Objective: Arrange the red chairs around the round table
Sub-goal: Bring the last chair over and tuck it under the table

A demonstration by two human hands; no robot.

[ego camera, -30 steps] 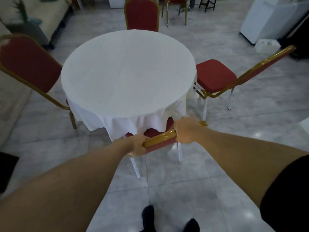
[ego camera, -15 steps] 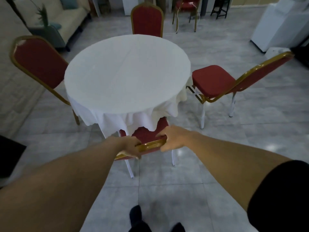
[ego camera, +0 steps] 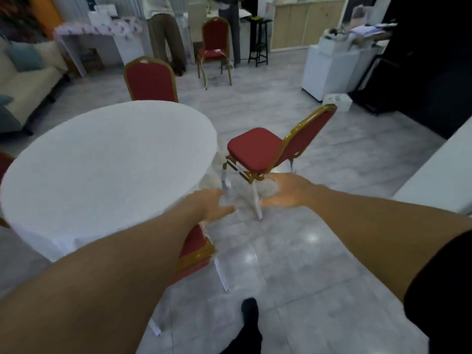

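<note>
The round table (ego camera: 107, 164) with its white cloth fills the left half of the view. A red chair with a gold frame (ego camera: 196, 251) is tucked under the table's near edge, mostly hidden by my left forearm. My left hand (ego camera: 209, 208) and my right hand (ego camera: 288, 191) hover above the floor with fingers apart, holding nothing. Just beyond them a second red chair (ego camera: 268, 149) stands to the right of the table, turned at an angle with its seat toward the table. A third red chair (ego camera: 150, 80) sits at the far side. A sliver of another red chair (ego camera: 3, 162) shows at the left edge.
A spare red chair (ego camera: 215, 44) stands far back near two standing people (ego camera: 166, 34). A sofa (ego camera: 28, 83) is at the left, a white cabinet (ego camera: 332, 67) and a white box (ego camera: 337, 102) at the right, a white counter edge (ego camera: 439, 164) near right. Grey tile floor lies around.
Both hands have let go of the near chair's back and lifted forward. The view has swung up and to the right, toward the angled chair.
</note>
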